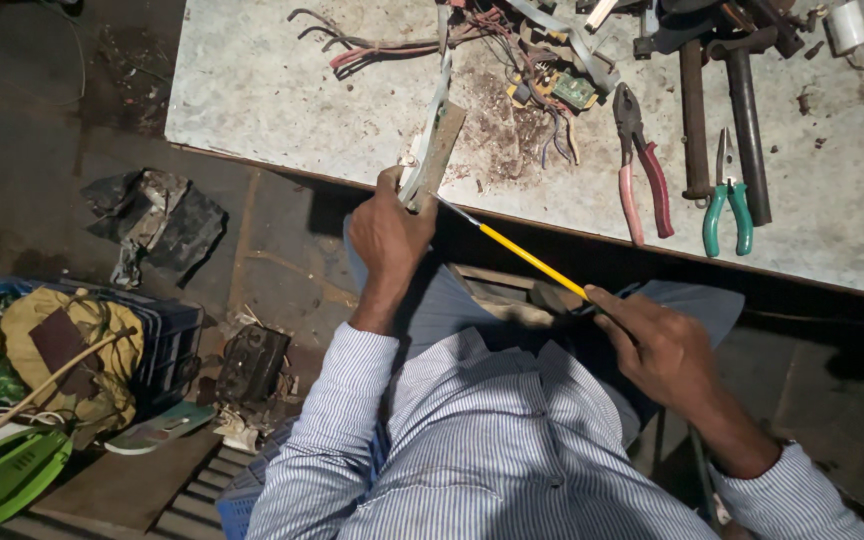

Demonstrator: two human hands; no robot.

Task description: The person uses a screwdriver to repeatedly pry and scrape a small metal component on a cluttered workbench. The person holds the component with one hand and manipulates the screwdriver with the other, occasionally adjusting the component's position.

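Across the upper frame, a stained grey table (282, 100) carries pliers (642, 165) and wires (372, 45); below, the left hand (389, 230) grips a flat part (434, 150), the right hand (652, 345) a yellow screwdriver (532, 262).

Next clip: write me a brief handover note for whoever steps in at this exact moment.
Left hand: gripping a flat board with a white strip at the workbench edge.
Right hand: holding a yellow-shafted screwdriver, tip at the board's lower end.
On the bench: pink-handled pliers, green-handled pliers, a small circuit board with loose wires.
Done: board picked up, tool at it. Left: whether anything is loosened cannot be told.
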